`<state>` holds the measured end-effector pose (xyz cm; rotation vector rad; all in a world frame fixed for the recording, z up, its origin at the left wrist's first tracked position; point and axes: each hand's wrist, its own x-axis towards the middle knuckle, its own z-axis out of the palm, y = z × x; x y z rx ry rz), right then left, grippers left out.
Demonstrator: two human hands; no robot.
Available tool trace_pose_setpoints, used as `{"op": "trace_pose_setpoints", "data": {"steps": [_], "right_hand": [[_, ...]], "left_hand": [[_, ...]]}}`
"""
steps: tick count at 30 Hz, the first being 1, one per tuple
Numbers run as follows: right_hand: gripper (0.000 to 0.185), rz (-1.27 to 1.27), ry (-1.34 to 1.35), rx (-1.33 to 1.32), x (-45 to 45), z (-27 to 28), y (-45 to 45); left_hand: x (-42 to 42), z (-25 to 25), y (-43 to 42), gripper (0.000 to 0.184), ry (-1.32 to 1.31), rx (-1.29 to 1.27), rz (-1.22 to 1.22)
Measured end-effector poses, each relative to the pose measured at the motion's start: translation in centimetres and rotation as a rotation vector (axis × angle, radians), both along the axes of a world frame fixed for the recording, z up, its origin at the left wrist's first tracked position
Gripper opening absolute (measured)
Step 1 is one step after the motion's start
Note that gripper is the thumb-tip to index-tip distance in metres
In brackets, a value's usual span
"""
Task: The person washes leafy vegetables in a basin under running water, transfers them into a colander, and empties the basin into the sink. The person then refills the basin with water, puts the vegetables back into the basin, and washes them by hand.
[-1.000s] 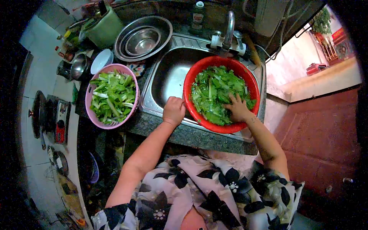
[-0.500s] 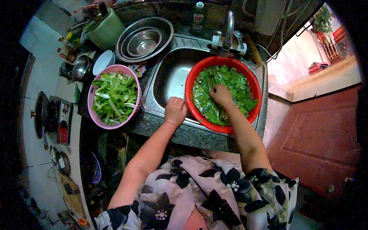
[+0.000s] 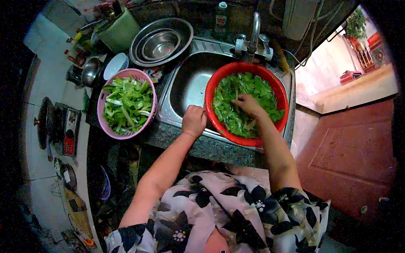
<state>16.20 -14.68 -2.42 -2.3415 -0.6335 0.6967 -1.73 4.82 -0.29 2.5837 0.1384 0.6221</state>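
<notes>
A red basin [image 3: 209, 82] stands over the right side of the sink, full of leafy greens [image 3: 230, 118] in water. Over the greens my right hand [image 3: 249, 105] is closed, thumb and fingers pinched on a leafy green whose pale stem [image 3: 237, 90] stands up from the fingertips. My left hand [image 3: 195, 121] is curled into a loose fist on the sink's front rim, close beside the basin's left wall. No object shows in it. To the left, a pink colander [image 3: 101, 113] holds cut greens [image 3: 128, 105].
The steel sink [image 3: 190, 86] has its faucet [image 3: 255, 31] behind the basin. Nested metal bowls [image 3: 137, 52], a white bowl [image 3: 116, 66] and a dish soap bottle [image 3: 220, 19] line the back. At far left is a gas stove [image 3: 69, 130]; a brown door [image 3: 350, 156] stands right.
My right hand has shifted slightly right and down over the basin, and a pale stem now shows upright at its fingertips. My left hand stays on the sink rim.
</notes>
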Motion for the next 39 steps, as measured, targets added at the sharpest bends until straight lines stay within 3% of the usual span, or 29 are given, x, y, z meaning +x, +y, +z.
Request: {"op": "trace_pose_setpoints", "data": {"steps": [2, 5, 8, 9, 12, 13, 16, 17, 20, 23, 26, 28, 30, 33, 34, 38, 39], "right_hand": [[0.024, -0.106, 0.231, 0.142, 0.2, 4.4, -1.7], [0.022, -0.150, 0.483, 0.521, 1.1, 5.7, -4.4], [0.032, -0.086, 0.258, 0.352, 3.8, 2.6, -7.8], [0.035, -0.065, 0.296, 0.340, 5.2, 0.8, -9.1], [0.056, -0.019, -0.146, 0.322, 3.4, 2.7, -10.8], [0.078, 0.047, -0.175, 0.155, 2.8, 4.2, -10.9], [0.087, 0.006, -0.221, 0.118, 1.2, -0.2, -10.9], [0.092, -0.074, -0.007, 0.059, 0.5, -0.3, -10.3], [0.076, -0.221, 0.293, 0.183, -0.1, -3.4, -9.3], [0.063, -0.100, 0.365, 0.403, -1.7, 0.9, -7.9], [0.054, -0.155, 0.480, 0.492, -0.7, 5.7, -8.5], [0.045, -0.239, 0.304, 0.412, 0.6, 6.1, -9.8], [0.061, -0.110, 0.154, 0.228, 1.5, 5.3, -11.5], [0.085, -0.044, 0.141, -0.048, -0.6, 5.9, -11.4], [0.106, -0.002, 0.101, -0.097, -1.3, 5.2, -10.8], [0.113, 0.075, 0.032, -0.134, -4.7, 0.6, -7.3], [0.099, -0.002, 0.239, 0.107, -3.7, -2.1, -7.3]], "left_hand": [[0.0, 0.0, -0.2, 0.010, -0.001, -0.005, 0.011], [0.1, -0.1, 0.0, 0.010, 0.004, -0.004, -0.007], [0.1, 0.4, 0.0, 0.010, 0.021, 0.030, -0.022], [0.1, 0.3, 0.0, 0.010, -0.013, -0.002, -0.024], [0.1, 0.0, 0.0, 0.010, -0.061, -0.002, -0.027], [0.1, 0.0, 0.0, 0.010, -0.044, -0.007, -0.025], [0.2, 0.2, 0.0, 0.010, -0.008, -0.023, -0.023], [0.1, 0.2, 0.0, 0.010, -0.004, -0.028, -0.024], [0.3, 0.0, 0.1, 0.010, -0.039, -0.016, -0.045], [0.1, -0.1, 0.0, 0.010, -0.046, -0.019, -0.033], [0.1, 0.1, 0.0, 0.010, -0.021, -0.030, -0.027], [0.1, -0.1, 0.0, 0.010, -0.019, -0.033, -0.017], [0.1, 0.0, 0.1, 0.010, -0.014, -0.011, -0.024], [0.1, 0.0, 0.0, 0.011, -0.019, -0.043, -0.029], [0.1, 0.0, 0.0, 0.011, -0.023, -0.064, -0.030], [0.2, -0.3, 0.3, 0.011, -0.030, -0.008, -0.043], [0.1, -0.4, 0.2, 0.011, -0.026, -0.007, -0.042]]}}
